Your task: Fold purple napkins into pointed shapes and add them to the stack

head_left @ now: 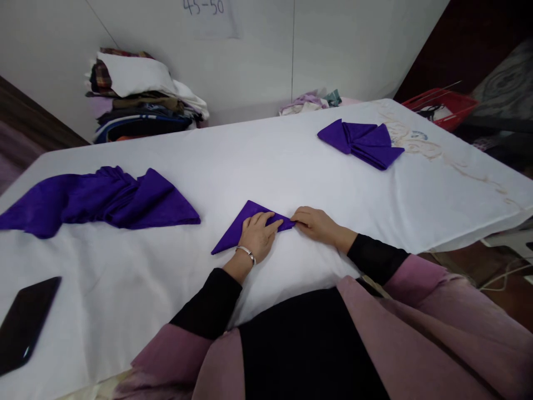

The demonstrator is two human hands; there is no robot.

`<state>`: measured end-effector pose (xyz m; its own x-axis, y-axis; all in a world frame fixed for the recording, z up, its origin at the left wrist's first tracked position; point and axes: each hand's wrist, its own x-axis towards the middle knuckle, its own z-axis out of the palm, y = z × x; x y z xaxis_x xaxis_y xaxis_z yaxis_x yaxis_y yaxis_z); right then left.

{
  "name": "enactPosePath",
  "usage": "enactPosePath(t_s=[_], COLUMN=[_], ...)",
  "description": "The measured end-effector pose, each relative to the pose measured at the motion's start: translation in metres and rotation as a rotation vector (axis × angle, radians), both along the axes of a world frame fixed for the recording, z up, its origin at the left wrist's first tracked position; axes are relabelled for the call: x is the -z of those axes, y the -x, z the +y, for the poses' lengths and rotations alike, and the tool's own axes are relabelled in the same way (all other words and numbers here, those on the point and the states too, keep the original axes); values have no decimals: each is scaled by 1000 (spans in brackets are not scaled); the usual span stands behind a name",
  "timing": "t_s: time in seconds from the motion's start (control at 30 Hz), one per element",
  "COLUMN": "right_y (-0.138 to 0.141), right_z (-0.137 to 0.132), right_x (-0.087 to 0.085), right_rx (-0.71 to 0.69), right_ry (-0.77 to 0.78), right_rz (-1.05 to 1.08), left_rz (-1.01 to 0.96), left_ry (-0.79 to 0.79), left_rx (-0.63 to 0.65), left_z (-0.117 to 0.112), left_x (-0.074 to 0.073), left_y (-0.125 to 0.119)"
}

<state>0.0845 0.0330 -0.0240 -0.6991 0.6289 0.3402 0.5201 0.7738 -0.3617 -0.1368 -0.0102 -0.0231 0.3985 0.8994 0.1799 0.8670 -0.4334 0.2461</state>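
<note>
A purple cloth [238, 226], folded into a triangle, lies in front of me on the white tablecloth. My left hand [259, 236] rests flat on it with the fingers stretched out. My right hand [317, 224] has its fingertips pinched together on the cloth's right corner. To the left lies a bunched heap of purple cloth [104, 200]. At the back right is another purple cloth [361, 141], folded in pleats like a fan.
A white tablecloth [137, 278] covers the table. A dark phone or tablet [27, 325] lies at the left front. Behind the table stand a stack of folded clothes [144, 105] and some crumpled fabric [306, 104]. A red basket [452, 111] is beyond the right corner.
</note>
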Motion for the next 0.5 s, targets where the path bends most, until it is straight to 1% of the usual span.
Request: enactPosePath(t_s=[0.13,0.27,0.33,0.5], right_y=[-3,0,2,4], right_z=[2,5,6,7], right_x=[-2,-3,-4,-3], right_rx=[-28,13,38,65], right_ry=[133,248,296,377], right_rz=[62,157,194,306], left_rz=[-52,-93,-97,-69], left_ry=[18,-2,-17,0], left_rx=[-47,-159,-193,-217], left_z=[1,4,6,12], left_x=[-3,-6,-7,-8], left_y=[-5,-16,-22,-29])
